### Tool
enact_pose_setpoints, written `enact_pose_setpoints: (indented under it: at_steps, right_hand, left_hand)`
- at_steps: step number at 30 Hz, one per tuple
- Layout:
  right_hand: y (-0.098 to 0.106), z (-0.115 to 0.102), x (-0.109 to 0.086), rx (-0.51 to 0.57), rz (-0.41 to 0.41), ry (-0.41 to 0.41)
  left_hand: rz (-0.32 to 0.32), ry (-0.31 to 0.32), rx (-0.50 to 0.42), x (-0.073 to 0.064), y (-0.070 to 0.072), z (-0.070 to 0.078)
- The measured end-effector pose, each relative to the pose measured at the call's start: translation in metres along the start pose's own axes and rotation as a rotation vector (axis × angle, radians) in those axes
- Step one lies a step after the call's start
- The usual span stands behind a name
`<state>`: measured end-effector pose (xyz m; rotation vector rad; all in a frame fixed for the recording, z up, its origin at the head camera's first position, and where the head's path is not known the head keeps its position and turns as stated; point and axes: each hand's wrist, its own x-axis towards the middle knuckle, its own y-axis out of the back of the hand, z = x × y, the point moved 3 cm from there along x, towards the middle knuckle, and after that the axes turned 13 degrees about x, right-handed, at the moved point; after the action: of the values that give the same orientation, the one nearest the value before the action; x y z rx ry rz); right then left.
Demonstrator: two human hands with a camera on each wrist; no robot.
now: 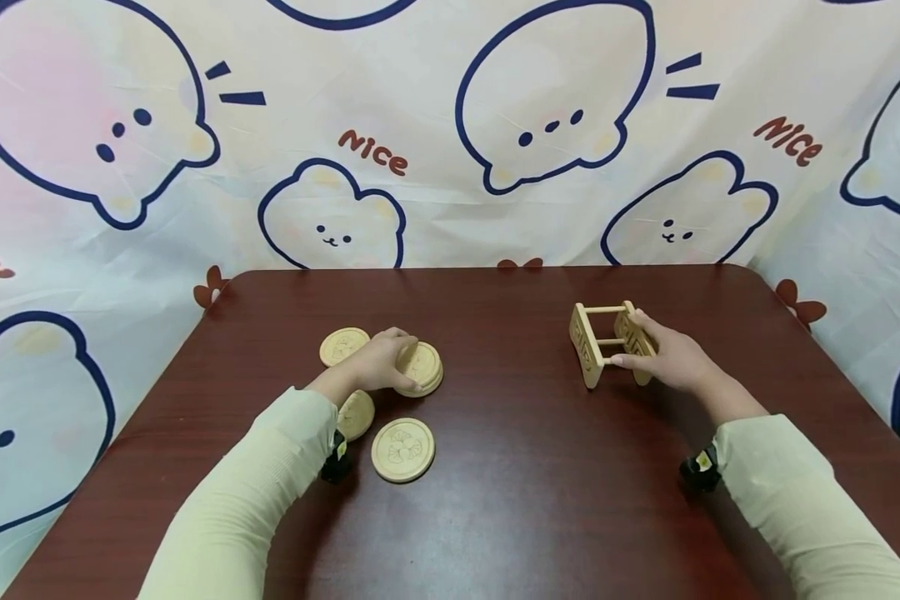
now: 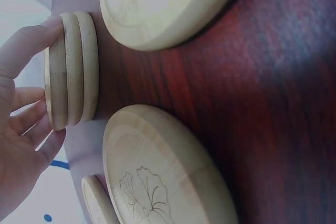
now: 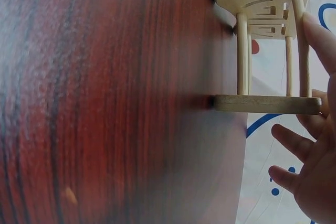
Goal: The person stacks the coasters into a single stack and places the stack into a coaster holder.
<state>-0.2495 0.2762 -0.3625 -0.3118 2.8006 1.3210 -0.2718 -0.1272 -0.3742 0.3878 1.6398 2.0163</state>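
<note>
My left hand [image 1: 378, 362] grips the edges of the top coaster on a stack of round wooden coasters [image 1: 424, 368]. In the left wrist view the stack [image 2: 76, 72] has three layers, with thumb and fingers at opposite sides of the uppermost one. On the right, my right hand [image 1: 678, 358] holds a small wooden coaster rack [image 1: 587, 350] by its right end panel. The rack has two cut-out end panels joined by round rods [image 3: 242, 56]. In the right wrist view the thumb lies along one rod, and two fingers stick out free of the rack.
Around the left hand lie three loose coasters: one behind the wrist [image 1: 344, 343], one partly hidden by the forearm [image 1: 356, 415], one nearer the front [image 1: 403, 450] with a carved leaf pattern. The dark red-brown table [image 1: 525, 500] meets a printed cloth backdrop [image 1: 435, 225].
</note>
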Motion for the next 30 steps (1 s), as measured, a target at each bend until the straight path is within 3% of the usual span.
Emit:
enact_pose_setpoints:
  at_steps: [13,19,24,30]
  right_hand:
    - [0.000,-0.004,0.002,0.011,0.006,0.006]
    - [-0.009,-0.005,0.003,0.028,-0.007,0.013]
    - [-0.007,-0.004,0.003,0.030,-0.004,0.016]
    - [-0.001,-0.001,-0.002,0.010,0.014,0.014]
  left_hand:
    - [-0.001,-0.019,0.043,-0.004,0.006,-0.001]
    - [-0.007,-0.020,0.025,-0.013,0.000,-0.006]
    - [0.011,-0.041,0.011,-0.014,-0.004,-0.007]
    - [0.018,-0.022,-0.014,-0.011,0.002,-0.007]
